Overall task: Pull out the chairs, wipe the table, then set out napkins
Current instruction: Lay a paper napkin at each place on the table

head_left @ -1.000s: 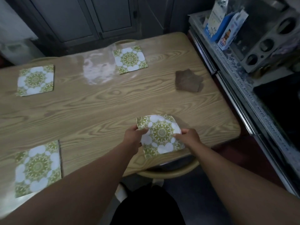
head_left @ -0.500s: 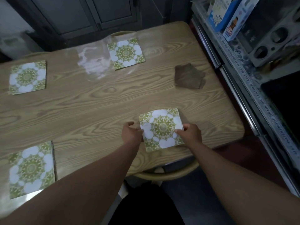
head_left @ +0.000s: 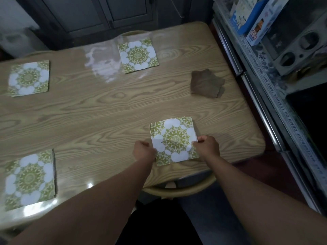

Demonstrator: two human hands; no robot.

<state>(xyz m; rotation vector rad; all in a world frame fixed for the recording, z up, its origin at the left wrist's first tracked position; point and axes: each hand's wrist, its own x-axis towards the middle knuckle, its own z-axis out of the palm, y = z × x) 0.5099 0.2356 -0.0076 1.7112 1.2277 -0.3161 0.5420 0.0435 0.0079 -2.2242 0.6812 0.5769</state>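
A green-and-white patterned napkin (head_left: 174, 138) lies flat on the wooden table (head_left: 106, 110) near its front right edge. My left hand (head_left: 144, 150) pinches its left edge and my right hand (head_left: 207, 145) pinches its right edge. Three more napkins of the same pattern lie flat: one at the far middle (head_left: 138, 55), one at the far left (head_left: 29, 78), one at the near left (head_left: 29, 179). A brown cloth (head_left: 207, 83) lies crumpled at the table's right side.
A chair back (head_left: 178, 189) curves just under the table's front edge below my hands; another chair top (head_left: 134, 33) shows at the far edge. A counter (head_left: 276, 96) with boxes (head_left: 256, 18) runs along the right. Dark cabinets (head_left: 106, 13) stand behind.
Both hands have slid the napkin a little farther onto the table and kept hold of its edges. The view has shifted slightly; nothing else moved.
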